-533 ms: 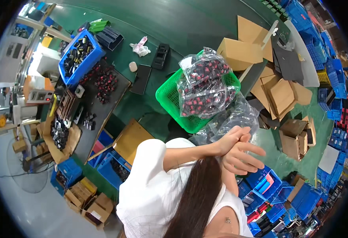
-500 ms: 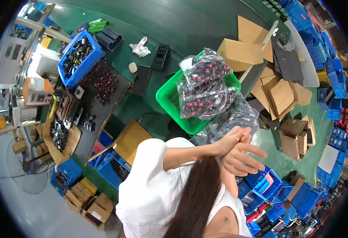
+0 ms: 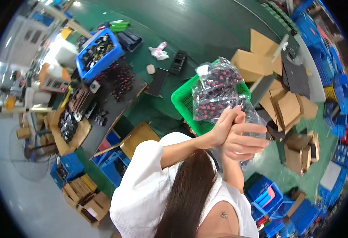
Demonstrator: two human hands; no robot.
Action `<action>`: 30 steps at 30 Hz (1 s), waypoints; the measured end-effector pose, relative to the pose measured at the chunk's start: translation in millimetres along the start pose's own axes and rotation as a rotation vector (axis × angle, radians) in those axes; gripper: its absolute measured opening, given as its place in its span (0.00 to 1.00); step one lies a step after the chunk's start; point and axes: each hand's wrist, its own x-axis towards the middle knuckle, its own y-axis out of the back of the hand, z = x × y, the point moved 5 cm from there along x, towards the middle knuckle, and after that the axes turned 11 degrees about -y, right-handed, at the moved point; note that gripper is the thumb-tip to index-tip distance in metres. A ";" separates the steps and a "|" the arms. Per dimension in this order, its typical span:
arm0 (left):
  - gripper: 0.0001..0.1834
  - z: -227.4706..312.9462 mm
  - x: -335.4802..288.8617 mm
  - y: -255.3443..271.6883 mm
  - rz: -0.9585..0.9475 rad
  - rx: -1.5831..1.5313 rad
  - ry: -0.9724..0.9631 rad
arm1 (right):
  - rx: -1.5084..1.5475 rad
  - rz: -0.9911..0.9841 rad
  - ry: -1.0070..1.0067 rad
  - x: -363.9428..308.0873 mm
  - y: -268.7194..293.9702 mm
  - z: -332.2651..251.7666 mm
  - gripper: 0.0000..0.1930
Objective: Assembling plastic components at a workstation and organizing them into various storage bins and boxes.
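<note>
My two hands meet in front of my chest, near the front of a green plastic basket (image 3: 203, 127). My left hand (image 3: 222, 127) is closed, its fingers pressed together against the right hand; whatever they may grip is hidden. My right hand (image 3: 246, 142) has its fingers stretched out to the right, slightly bent and apart, with nothing visible in them. Just beyond the hands, clear plastic bags (image 3: 215, 92) full of small black and red parts rest in the basket. Another crumpled clear bag (image 3: 252, 116) hangs at the basket's right side, partly behind my right hand.
Left stands a dark worktable (image 3: 112, 109) with loose red-black parts and a blue bin (image 3: 116, 51). A wooden stool (image 3: 140, 139) is beside me. Cardboard boxes (image 3: 251, 63) lie right of the basket. Blue crates (image 3: 261, 186) stand at the lower right.
My joined hands have risen toward the basket and now overlap its front edge and the bags. The right fingers are closer together. The whole view has shifted slightly.
</note>
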 end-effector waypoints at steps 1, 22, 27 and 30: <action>0.25 6.8 -3.5 1.4 -0.003 -0.003 -0.035 | 0.027 0.004 -0.089 2.8 5.8 5.0 0.27; 0.19 73.0 -94.5 230.6 -0.263 1.702 0.599 | -1.670 1.618 -2.244 -150.6 111.3 -37.8 0.18; 0.18 100.8 -78.0 265.7 -0.395 1.722 0.412 | -1.897 1.853 -1.998 -142.3 155.2 -67.9 0.18; 0.19 128.4 -73.9 296.4 -0.406 1.724 0.416 | -1.679 2.034 -2.078 -152.0 171.4 -79.9 0.18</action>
